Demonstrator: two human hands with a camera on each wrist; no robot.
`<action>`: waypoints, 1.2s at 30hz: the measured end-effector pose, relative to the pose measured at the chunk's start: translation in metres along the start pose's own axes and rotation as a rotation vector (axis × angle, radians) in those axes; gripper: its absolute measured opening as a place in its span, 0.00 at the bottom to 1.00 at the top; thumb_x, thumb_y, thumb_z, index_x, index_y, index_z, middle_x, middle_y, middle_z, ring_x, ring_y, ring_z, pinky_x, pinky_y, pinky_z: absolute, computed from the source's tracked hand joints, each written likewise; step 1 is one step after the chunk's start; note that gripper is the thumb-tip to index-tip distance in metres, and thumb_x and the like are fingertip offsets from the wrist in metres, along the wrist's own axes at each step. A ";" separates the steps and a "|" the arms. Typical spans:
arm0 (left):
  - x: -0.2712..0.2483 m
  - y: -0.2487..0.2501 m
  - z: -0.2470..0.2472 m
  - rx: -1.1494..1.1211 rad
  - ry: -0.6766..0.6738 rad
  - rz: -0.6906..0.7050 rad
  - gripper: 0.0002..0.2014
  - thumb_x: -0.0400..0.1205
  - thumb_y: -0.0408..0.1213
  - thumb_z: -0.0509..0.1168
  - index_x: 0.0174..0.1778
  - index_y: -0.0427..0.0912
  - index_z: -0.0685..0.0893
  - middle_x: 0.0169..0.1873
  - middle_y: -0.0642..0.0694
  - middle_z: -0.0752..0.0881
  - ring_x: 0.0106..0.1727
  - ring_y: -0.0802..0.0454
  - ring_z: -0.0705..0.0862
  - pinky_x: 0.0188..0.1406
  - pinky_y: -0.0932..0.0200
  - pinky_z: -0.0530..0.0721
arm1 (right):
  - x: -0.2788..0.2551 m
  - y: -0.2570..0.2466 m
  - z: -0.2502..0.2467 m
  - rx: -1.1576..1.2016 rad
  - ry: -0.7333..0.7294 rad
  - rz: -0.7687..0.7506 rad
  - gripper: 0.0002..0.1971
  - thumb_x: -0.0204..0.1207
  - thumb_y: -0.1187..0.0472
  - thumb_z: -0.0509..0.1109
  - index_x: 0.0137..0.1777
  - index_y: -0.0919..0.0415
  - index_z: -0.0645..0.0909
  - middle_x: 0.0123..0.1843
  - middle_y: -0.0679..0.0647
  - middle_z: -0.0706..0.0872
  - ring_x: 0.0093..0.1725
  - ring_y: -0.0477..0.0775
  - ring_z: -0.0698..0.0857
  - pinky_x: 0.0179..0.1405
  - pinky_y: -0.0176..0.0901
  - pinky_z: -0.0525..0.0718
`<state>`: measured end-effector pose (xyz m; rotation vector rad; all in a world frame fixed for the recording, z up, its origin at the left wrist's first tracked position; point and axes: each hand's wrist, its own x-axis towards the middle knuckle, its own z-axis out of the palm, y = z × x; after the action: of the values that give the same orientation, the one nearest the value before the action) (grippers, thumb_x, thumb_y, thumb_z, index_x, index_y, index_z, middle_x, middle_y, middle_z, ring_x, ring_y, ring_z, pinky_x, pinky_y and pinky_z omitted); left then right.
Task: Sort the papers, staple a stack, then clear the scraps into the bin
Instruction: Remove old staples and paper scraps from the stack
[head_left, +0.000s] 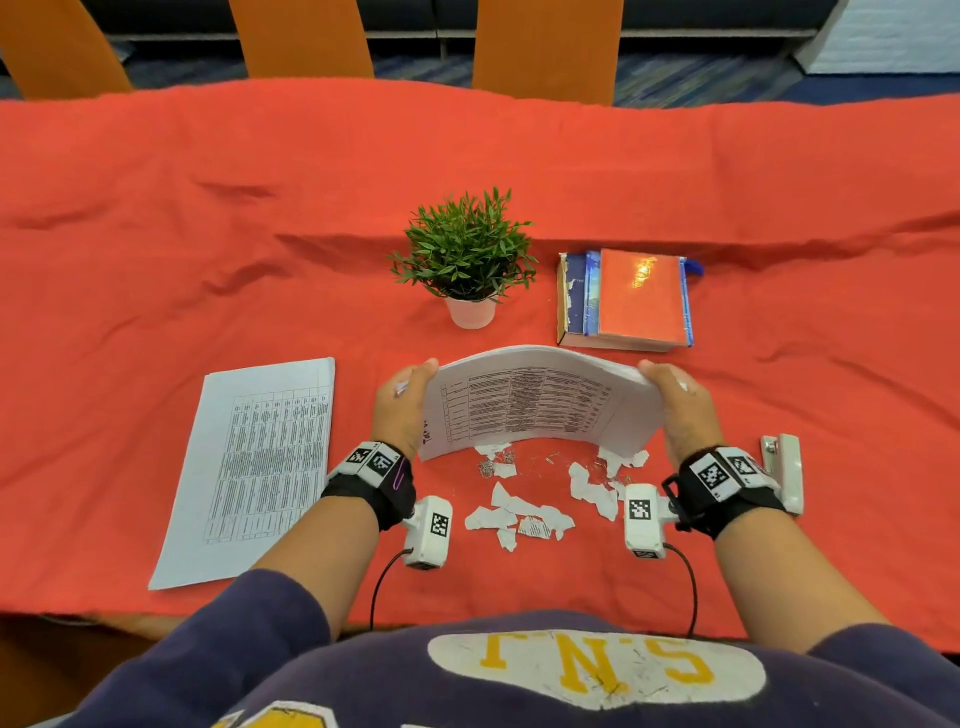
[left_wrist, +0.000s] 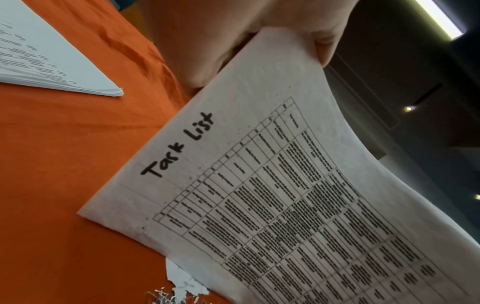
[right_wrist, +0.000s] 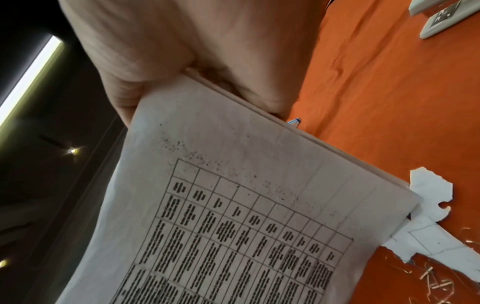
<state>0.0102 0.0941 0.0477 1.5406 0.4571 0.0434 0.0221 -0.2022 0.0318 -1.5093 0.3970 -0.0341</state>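
A stack of printed sheets headed "Task List" stands bowed on its lower edge on the red cloth. My left hand grips its left side. On the other side, my right hand grips the stack's edge. A second paper stack lies flat to the left. Torn paper scraps and loose staples lie in front of the held stack. A white stapler lies beside my right wrist.
A potted green plant stands behind the held stack. A pile of books with a red one on top lies to its right. Orange chair backs line the table's far edge. No bin is in view.
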 end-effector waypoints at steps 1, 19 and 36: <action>0.000 0.000 -0.001 -0.001 0.003 -0.003 0.13 0.82 0.46 0.65 0.33 0.45 0.79 0.27 0.53 0.81 0.27 0.58 0.78 0.35 0.60 0.73 | 0.000 0.000 -0.001 0.008 0.019 0.005 0.10 0.68 0.46 0.74 0.34 0.51 0.82 0.26 0.43 0.81 0.29 0.46 0.76 0.33 0.44 0.68; 0.006 0.000 -0.005 -0.028 -0.005 -0.013 0.15 0.82 0.44 0.66 0.29 0.47 0.78 0.21 0.56 0.78 0.24 0.58 0.75 0.32 0.60 0.69 | 0.001 -0.012 -0.001 -0.015 0.054 -0.145 0.06 0.69 0.53 0.75 0.41 0.53 0.82 0.39 0.44 0.84 0.37 0.43 0.78 0.38 0.39 0.72; 0.013 -0.013 -0.006 0.076 -0.086 -0.021 0.13 0.71 0.28 0.78 0.48 0.46 0.88 0.44 0.50 0.90 0.45 0.55 0.88 0.44 0.62 0.85 | 0.010 0.001 0.003 -0.023 -0.101 0.061 0.16 0.62 0.70 0.81 0.47 0.55 0.86 0.47 0.53 0.90 0.46 0.49 0.88 0.52 0.46 0.81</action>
<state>0.0173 0.1036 0.0323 1.6056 0.4100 -0.0569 0.0318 -0.2022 0.0286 -1.5142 0.3634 0.0947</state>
